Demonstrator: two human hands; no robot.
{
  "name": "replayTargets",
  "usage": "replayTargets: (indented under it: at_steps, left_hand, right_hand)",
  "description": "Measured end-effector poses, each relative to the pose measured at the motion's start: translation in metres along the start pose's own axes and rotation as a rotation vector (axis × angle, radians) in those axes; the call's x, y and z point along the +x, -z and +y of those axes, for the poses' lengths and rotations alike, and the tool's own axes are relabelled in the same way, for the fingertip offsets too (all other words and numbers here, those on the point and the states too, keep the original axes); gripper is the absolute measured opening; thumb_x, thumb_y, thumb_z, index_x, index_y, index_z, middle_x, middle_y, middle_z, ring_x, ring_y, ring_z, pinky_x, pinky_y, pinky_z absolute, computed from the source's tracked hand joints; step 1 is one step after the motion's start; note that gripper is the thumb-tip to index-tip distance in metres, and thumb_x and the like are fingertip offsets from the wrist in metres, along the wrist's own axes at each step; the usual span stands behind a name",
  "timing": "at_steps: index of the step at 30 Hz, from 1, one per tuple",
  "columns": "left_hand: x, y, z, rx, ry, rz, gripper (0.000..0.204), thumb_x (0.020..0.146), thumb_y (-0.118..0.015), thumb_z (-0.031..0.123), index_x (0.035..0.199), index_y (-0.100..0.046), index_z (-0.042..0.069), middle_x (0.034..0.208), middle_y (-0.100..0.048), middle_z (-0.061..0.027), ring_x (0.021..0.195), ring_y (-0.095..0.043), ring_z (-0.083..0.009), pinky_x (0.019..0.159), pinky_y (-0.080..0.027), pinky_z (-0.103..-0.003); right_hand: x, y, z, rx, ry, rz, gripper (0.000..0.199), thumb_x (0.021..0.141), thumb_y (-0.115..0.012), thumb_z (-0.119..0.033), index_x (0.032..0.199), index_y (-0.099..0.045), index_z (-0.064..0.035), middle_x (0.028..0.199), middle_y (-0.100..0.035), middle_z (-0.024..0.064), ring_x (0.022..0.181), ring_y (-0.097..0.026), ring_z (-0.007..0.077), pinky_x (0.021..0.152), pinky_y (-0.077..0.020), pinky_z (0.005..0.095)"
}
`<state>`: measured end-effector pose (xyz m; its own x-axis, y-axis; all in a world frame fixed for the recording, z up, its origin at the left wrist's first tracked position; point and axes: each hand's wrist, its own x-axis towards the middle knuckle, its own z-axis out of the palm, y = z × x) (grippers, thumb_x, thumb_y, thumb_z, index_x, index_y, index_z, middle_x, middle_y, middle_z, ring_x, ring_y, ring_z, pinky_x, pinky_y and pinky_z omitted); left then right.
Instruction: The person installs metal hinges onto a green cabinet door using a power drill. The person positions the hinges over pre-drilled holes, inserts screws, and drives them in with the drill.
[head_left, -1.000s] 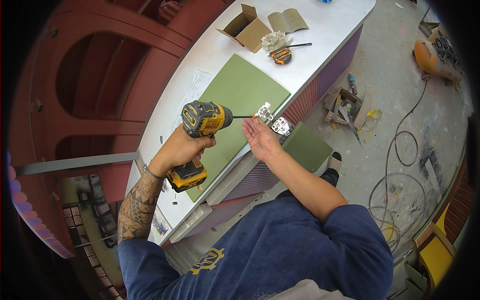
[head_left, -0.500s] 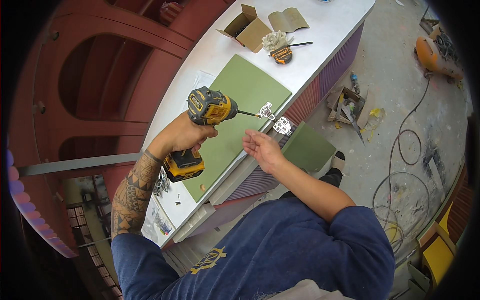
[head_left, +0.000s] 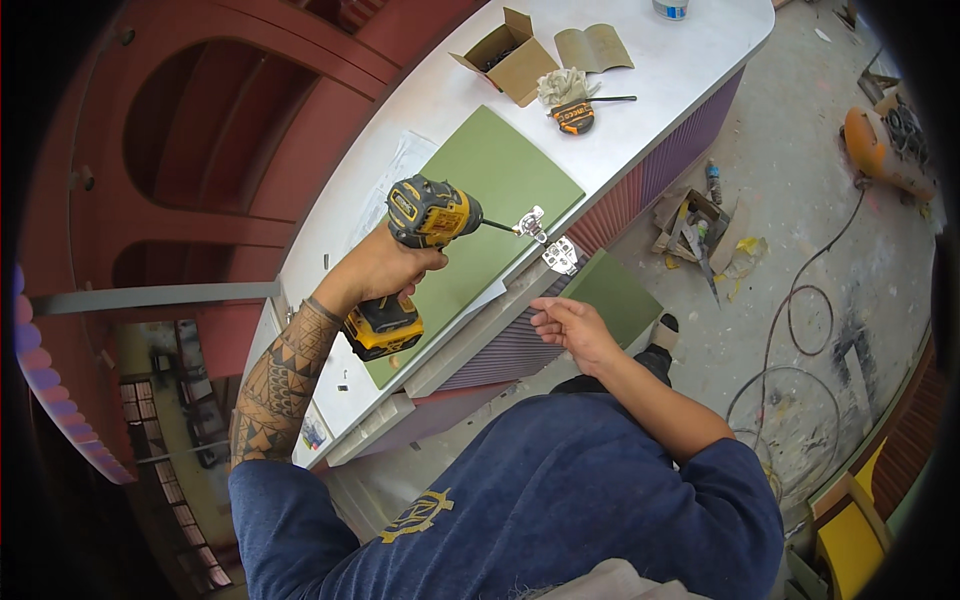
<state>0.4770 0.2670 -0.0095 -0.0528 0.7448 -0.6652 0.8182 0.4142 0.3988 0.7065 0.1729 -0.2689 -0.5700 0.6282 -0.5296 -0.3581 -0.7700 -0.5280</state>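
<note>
The left hand (head_left: 385, 265) is gripping the cordless drill (head_left: 420, 250), its bit meeting the metal hinge (head_left: 530, 222) on the green panel's (head_left: 480, 190) edge atop the worktop (head_left: 640, 70), apparently driving a screw, while the right hand (head_left: 570, 325) is hovering open and empty; steady pressure seems needed next.

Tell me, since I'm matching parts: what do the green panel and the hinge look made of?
The green panel looks like painted or laminated board: flat, matte, evenly coloured, though its core is hidden. The hinge at the drill tip looks like bright plated metal, shiny and silver.
</note>
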Motion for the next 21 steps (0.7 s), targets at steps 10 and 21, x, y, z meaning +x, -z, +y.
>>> replayTargets:
  at_steps: [10,21]
  left_hand:
    - [-0.044,-0.052,-0.042,-0.299,-0.042,0.354,0.022,0.087,-0.076,0.017,0.098,-0.068,0.000,0.066,-0.060,-0.0016,0.050,-0.055,-0.0099,0.050,-0.046,-0.029]
    - [-0.162,-0.196,-0.214,-1.100,-0.060,0.922,0.031,0.092,-0.074,0.012,0.120,-0.071,0.000,0.077,-0.065,-0.0006,0.063,-0.061,-0.0091,0.063,-0.051,-0.027]
  right_hand:
    - [-0.022,0.030,-0.015,-0.229,-0.125,-0.072,0.035,0.107,-0.057,-0.028,0.128,-0.069,-0.0035,0.102,-0.071,0.0041,0.087,-0.064,0.0099,0.080,-0.0532,0.0246]
    - [-0.010,-0.009,0.010,-0.685,-0.035,-0.149,0.034,0.106,-0.063,-0.028,0.128,-0.068,-0.0030,0.101,-0.072,0.0046,0.086,-0.062,0.0087,0.079,-0.0520,0.0250]
